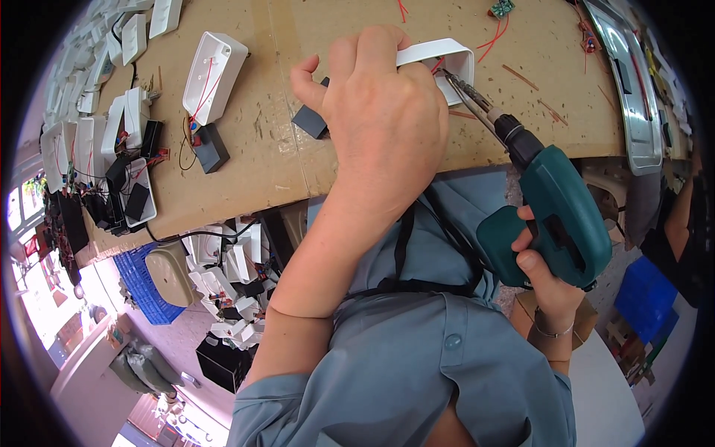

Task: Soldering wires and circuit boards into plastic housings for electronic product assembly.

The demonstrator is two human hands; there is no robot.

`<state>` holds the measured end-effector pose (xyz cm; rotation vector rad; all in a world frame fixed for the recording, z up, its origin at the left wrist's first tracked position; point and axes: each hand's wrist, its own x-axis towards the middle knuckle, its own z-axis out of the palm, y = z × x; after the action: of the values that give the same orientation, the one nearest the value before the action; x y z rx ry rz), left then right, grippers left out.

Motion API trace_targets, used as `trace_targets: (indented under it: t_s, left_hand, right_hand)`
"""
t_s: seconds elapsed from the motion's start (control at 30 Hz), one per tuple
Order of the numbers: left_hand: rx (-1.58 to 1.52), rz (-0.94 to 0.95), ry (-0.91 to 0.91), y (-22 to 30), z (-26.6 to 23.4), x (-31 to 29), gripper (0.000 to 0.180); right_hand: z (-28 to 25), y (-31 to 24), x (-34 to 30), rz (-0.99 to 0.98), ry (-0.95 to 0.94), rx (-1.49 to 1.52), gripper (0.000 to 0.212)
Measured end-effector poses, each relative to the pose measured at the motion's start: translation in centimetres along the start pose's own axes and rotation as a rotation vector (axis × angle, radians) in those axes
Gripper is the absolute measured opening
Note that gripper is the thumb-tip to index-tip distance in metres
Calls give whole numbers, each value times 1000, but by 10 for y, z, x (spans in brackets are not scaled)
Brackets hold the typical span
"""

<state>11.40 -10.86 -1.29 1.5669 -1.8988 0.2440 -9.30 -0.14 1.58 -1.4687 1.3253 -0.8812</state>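
Note:
My left hand [383, 112] is closed over a white plastic housing [436, 51] on the table, its thumb side hidden under the hand. Red wire shows inside the housing's open end. In my right hand [547, 279] is a green pistol-shaped soldering gun [570, 216] with a black nose, its handle wrapped by my fingers. Its thin metal tip points up and left into the housing's open end; whether it touches anything there I cannot tell. Partly behind my left hand lies a dark grey block [311, 123].
Another open white housing [216, 78] with red wires lies left, beside a black block [211, 147]. White housings and wired parts crowd the far left [119, 149]. A metal tray [633, 112] stands right; a green circuit board [502, 9] is at the back. More housings [238, 261] sit below the table edge.

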Motion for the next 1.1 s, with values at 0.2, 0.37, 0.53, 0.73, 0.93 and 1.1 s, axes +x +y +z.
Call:
trace_targets:
  t_s: [0.2, 0.37, 0.53, 0.73, 0.93, 1.1]
  left_hand:
    - [-6, -6, 4, 0, 1, -1, 8]
    - [-16, -5, -2, 1, -1, -1, 9]
    - [-14, -6, -6, 1, 0, 0, 10]
    - [-74, 24, 55, 0, 3, 0, 7]
    - [-63, 29, 35, 0, 0, -2, 9]
    - [11, 23, -83, 4, -12, -2, 11]
  right_hand:
    - [1, -1, -1, -6, -14, 4, 51]
    - [2, 0, -2, -13, -10, -5, 51]
    - [0, 3, -3, -35, -38, -33, 52]
    - [1, -4, -5, 30, -5, 30, 58]
    - [2, -10, -10, 13, 135, 153, 65]
    - [0, -7, -5, -84, 212, 187, 69]
